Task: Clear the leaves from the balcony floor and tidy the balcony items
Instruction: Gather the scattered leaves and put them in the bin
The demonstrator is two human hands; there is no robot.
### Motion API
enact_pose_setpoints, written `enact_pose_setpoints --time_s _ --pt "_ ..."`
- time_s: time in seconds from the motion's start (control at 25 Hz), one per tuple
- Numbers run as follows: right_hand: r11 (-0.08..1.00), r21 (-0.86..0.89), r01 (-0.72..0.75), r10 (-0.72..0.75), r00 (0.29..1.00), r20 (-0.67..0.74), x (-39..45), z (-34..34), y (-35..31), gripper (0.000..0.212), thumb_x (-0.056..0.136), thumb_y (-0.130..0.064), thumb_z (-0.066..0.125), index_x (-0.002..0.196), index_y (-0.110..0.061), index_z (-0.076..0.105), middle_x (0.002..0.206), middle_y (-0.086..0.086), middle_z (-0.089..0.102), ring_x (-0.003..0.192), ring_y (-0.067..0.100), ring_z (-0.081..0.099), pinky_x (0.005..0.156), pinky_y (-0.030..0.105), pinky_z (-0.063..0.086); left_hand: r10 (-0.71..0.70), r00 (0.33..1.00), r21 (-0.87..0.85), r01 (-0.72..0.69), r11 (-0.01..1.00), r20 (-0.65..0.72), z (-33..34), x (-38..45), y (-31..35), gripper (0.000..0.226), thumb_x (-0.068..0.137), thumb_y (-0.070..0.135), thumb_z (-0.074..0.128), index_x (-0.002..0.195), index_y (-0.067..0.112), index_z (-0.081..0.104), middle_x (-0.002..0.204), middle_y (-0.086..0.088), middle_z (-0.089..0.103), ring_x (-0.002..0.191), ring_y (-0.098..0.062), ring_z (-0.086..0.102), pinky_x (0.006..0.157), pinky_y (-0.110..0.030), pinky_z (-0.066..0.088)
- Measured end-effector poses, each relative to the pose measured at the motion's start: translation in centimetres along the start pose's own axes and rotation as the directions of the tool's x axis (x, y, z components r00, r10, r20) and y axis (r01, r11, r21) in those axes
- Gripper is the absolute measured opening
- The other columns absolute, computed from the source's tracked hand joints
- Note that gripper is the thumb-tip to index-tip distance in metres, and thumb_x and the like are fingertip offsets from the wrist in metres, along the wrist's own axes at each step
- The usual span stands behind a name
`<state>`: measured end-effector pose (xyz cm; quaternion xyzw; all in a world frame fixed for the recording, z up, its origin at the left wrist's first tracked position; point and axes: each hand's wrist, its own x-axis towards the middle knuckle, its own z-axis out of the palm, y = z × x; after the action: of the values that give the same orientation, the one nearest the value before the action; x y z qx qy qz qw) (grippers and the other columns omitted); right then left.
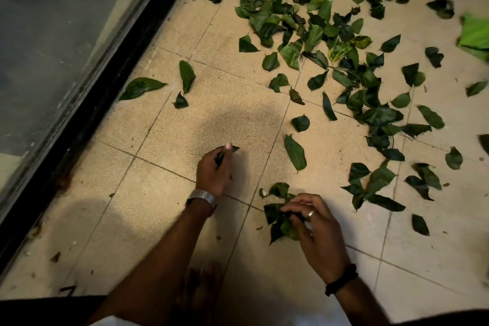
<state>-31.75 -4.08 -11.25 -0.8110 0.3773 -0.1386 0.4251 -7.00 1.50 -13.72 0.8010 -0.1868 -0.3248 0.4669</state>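
Underfoot, a beige tiled floor is seen from above, its grout lines running on a slant across the view. Along the left, a black door track runs from lower left to upper right, with glass beyond it and a grey mat visible through the pane.

Green leaves are scattered thickly over the upper right of the floor, thinning toward the middle. No common direction is kept: near the track one long leaf lies with its long axis almost level, tip to the right, while just beside it another leaf stands nearly upright in the view. A bright green sheet is cut off by the right edge.

At lower centre, a bunch of gathered leaves is held by the right hand, fingers curled over it just above the floor; a ring is worn on one finger and a dark band at the wrist. To its left, the left hand is closed around a single dark leaf, whose tip points up and to the right past the thumb. A metal watch is worn on that wrist.
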Motion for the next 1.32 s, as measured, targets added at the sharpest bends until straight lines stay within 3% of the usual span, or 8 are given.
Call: enact_pose_setpoints --time_s 0.2,0.36,0.52,0.64,0.76,0.96,1.08,1.32 --pt "0.992 -0.12 -0.03 0.053 0.98 0.194 -0.2 3.7 1.1 0.031 0.093 -0.002 0.06 0.117 -0.019 0.07 0.136 -0.013 0.049 0.128 0.007 0.047 0.102 0.007 0.037 -0.363 0.93 -0.353 0.357 0.865 0.053 -2.1 -1.0 0.8 0.049 0.098 0.054 0.05 0.061 0.021 0.051 0.059 0.0 0.059 0.048 -0.014 0.05 0.043 -0.019 0.037" --pt "0.903 -0.421 0.084 0.004 0.979 0.204 0.1 4.4 2.1 0.03 0.081 -0.008 0.075 0.104 -0.026 0.076 0.132 -0.004 0.059 0.122 0.021 0.051 0.098 0.041 0.051 -0.346 0.906 -0.492 0.423 0.761 0.245 -4.1 -1.9 0.2 0.044 0.097 0.049 0.052 0.065 0.019 0.047 0.077 -0.007 0.067 0.059 -0.017 0.061 0.047 -0.021 0.041" --pt "0.835 -0.504 0.221 -0.1 0.962 0.255 0.9 3.7 1.3 0.041 0.07 0.001 0.082 0.097 -0.029 0.075 0.105 -0.006 0.067 0.101 0.022 0.061 0.079 0.04 0.056 -0.339 0.872 -0.578 0.488 0.654 0.352 -4.5 -3.0 -1.5 0.04 0.101 0.042 0.048 0.069 0.018 0.048 0.092 -0.01 0.074 0.076 -0.02 0.071 0.053 -0.025 0.045" --pt "0.991 -0.132 0.039 -0.017 0.986 0.164 2.1 3.5 -0.2 0.036 0.084 0.004 0.071 0.099 -0.029 0.071 0.104 -0.012 0.07 0.102 0.014 0.064 0.087 0.034 0.055 -0.328 0.864 -0.575 0.499 0.648 0.381 -3.7 -3.1 -2.7 0.037 0.102 0.04 0.047 0.074 0.016 0.054 0.096 -0.013 0.073 0.074 -0.02 0.069 0.047 -0.023 0.043" --pt "0.855 0.459 -0.243 0.218 0.97 0.106 5.3 3.5 -3.3 0.032 0.086 0.002 0.071 0.111 -0.016 0.067 0.107 -0.003 0.074 0.104 0.013 0.069 0.087 0.03 0.057 -0.28 0.836 -0.571 0.531 0.626 0.471 -1.6 -2.9 -2.6 0.036 0.104 0.038 0.044 0.089 0.015 0.068 0.1 -0.014 0.071 0.088 -0.026 0.066 0.058 -0.029 0.05" --pt "0.907 0.393 -0.151 0.165 0.986 -0.002 9.0 4.1 -6.5 0.028 0.09 -0.003 0.068 0.113 -0.018 0.069 0.112 -0.002 0.071 0.108 0.014 0.066 0.092 0.025 0.053 -0.27 0.771 -0.712 0.637 0.296 0.577 1.4 -3.4 4.2 0.045 0.106 0.035 0.036 0.131 0.005 0.059 0.138 -0.014 0.059 0.127 -0.027 0.056 0.108 -0.04 0.042" --pt "0.903 0.383 -0.192 0.211 0.977 -0.008 8.0 2.5 -9.1 0.029 0.097 0.001 0.054 0.118 -0.017 0.066 0.121 0.003 0.064 0.117 0.015 0.061 0.1 0.03 0.049 -0.324 0.799 -0.809 0.571 0.142 0.507 1.2 -5.3 10.1 0.045 0.106 0.034 0.031 0.124 0.007 0.062 0.133 -0.008 0.061 0.121 -0.021 0.056 0.104 -0.034 0.044" --pt "0.466 0.803 -0.372 0.428 0.889 0.164 6.7 -8.2 -26.9 0.037 0.085 -0.001 0.04 0.107 -0.007 0.071 0.114 0.011 0.071 0.115 0.026 0.063 0.092 0.035 0.051 -0.32 0.869 -0.888 0.438 0.14 0.378 -6.6 -12.5 25.9 0.042 0.097 0.036 0.042 0.116 0.008 0.066 0.122 -0.003 0.067 0.112 -0.016 0.061 0.104 -0.037 0.042"
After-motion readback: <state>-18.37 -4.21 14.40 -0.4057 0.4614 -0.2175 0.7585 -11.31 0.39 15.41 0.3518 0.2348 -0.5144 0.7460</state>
